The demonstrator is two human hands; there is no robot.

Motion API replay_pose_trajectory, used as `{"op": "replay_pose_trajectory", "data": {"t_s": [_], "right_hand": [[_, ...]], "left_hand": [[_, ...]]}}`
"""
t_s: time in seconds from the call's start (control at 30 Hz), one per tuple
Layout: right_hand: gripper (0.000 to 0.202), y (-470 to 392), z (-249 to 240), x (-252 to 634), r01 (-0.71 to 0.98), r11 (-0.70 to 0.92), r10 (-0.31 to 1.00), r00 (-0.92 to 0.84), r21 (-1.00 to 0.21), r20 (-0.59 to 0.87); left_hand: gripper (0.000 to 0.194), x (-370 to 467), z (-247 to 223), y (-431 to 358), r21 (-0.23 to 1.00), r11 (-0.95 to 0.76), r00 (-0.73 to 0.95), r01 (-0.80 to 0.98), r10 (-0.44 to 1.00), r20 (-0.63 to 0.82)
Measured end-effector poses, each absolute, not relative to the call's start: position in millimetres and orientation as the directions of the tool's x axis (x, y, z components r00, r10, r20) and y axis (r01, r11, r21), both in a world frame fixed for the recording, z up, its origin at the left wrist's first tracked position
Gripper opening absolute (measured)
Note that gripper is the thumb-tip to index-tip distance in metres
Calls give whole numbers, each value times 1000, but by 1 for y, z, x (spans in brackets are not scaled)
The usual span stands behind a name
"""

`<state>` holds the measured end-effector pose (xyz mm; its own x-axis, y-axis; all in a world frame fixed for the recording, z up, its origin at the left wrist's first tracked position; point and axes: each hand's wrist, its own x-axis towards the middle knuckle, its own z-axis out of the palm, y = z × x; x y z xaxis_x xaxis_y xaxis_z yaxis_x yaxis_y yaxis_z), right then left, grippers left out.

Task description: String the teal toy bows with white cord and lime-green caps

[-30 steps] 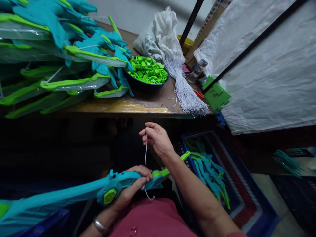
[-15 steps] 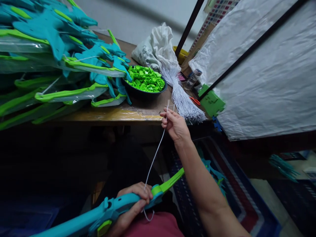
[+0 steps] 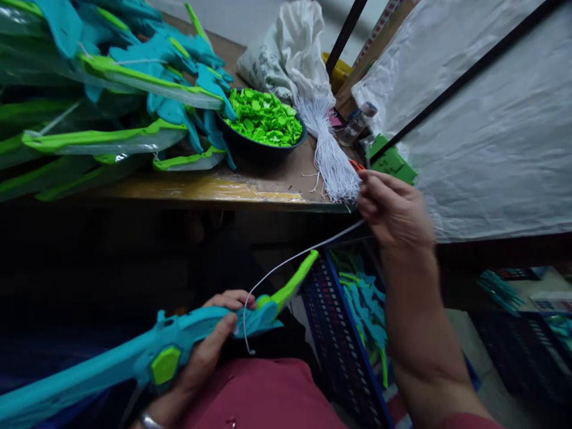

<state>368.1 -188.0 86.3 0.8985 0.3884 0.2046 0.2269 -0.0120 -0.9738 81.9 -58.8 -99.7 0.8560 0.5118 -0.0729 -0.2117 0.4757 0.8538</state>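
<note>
— Arcing from seven o'clock to three, a white cord (image 3: 290,258) links the work at the two hands; what room surrounds it?

— A dark gap opens between the bench (image 3: 268,179), its front edge crossing at twelve o'clock, and the teal piece (image 3: 107,360) below. At five o'clock a blue crate (image 3: 328,322) stands near the piece's lime tip (image 3: 297,280).

— And the hands?

— The left hand (image 3: 208,348), at seven o'clock, has its grip wrapped round the teal piece near the lime end. The right hand (image 3: 395,208), at three, is slightly blurred, its grip pinched on the cord, near the bench's right end.

— Which way does the piece point?

— Tip toward two o'clock, long axis running back to eight, where it leaves the frame. The cord's hooked end hangs just below.

— The setting?

— Stacked teal-and-lime pieces (image 3: 147,89) at ten, a bowl (image 3: 263,152) of green parts at twelve, a cord bundle (image 3: 330,164) at one, white sheeting (image 3: 491,131) at two.
</note>
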Motion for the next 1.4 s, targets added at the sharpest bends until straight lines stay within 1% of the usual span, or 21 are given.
{"op": "replay_pose_trajectory", "data": {"t_s": [0.03, 0.07, 0.1, 0.13, 0.17, 0.2, 0.23, 0.27, 0.3, 0.37, 0.4, 0.43, 0.47, 0.57, 0.67, 1.17, 1.4], "right_hand": [[10, -205, 93, 358, 376, -135, 343, 886, -917, 312], [10, -221, 98, 347, 515, -301, 298, 850, -802, 434], [14, -238, 103, 337, 597, -495, 292, 798, -631, 527], [19, -252, 106, 329, 634, -637, 292, 725, -439, 624], [23, -265, 106, 322, 637, -731, 301, 621, -243, 724], [28, -274, 103, 317, 605, -791, 323, 543, -94, 775], [30, -279, 96, 314, 577, -816, 340, 495, -10, 800], [30, -281, 86, 312, 572, -820, 357, 490, 15, 795], [28, -279, 73, 311, 593, -805, 379, 533, -15, 757], [19, -266, 40, 311, 660, -730, 442, 655, -178, 613], [16, -257, 22, 312, 684, -684, 486, 687, -254, 540], [15, -247, 4, 313, 696, -653, 519, 699, -299, 492], [15, -237, -12, 314, 694, -645, 542, 710, -319, 450], [16, -216, -48, 318, 675, -678, 547, 728, -290, 414], [15, -208, -62, 322, 662, -708, 534, 730, -246, 427], [13, -208, -70, 329, 661, -720, 555, 731, -211, 397], [13, -210, -69, 329, 665, -718, 566, 730, -205, 384]], "left_hand": [[12, 83, -99, -54, 847, 485, 825, -217, 555, -106], [11, 84, -98, -50, 842, 489, 799, -230, 589, -124], [10, 86, -98, -45, 838, 487, 780, -245, 613, -129], [9, 88, -96, -42, 839, 480, 770, -256, 626, -124], [8, 90, -95, -39, 843, 469, 768, -264, 631, -110], [8, 92, -94, -37, 849, 457, 772, -267, 629, -96], [8, 94, -92, -36, 854, 447, 776, -265, 625, -87], [9, 95, -91, -35, 859, 438, 778, -264, 624, -79], [9, 97, -89, -36, 864, 431, 779, -261, 622, -75], [11, 100, -85, -38, 876, 418, 779, -241, 621, -82], [11, 101, -84, -40, 883, 410, 780, -229, 620, -87], [11, 102, -82, -41, 890, 399, 781, -221, 619, -84], [10, 103, -81, -42, 897, 386, 782, -215, 619, -79], [9, 105, -80, -45, 914, 345, 786, -214, 617, -49], [11, 106, -80, -45, 922, 325, 797, -210, 604, -31], [11, 103, -83, -44, 924, 331, 805, -192, 591, -45], [11, 104, -88, -44, 920, 316, 810, -233, 587, 3]]}}
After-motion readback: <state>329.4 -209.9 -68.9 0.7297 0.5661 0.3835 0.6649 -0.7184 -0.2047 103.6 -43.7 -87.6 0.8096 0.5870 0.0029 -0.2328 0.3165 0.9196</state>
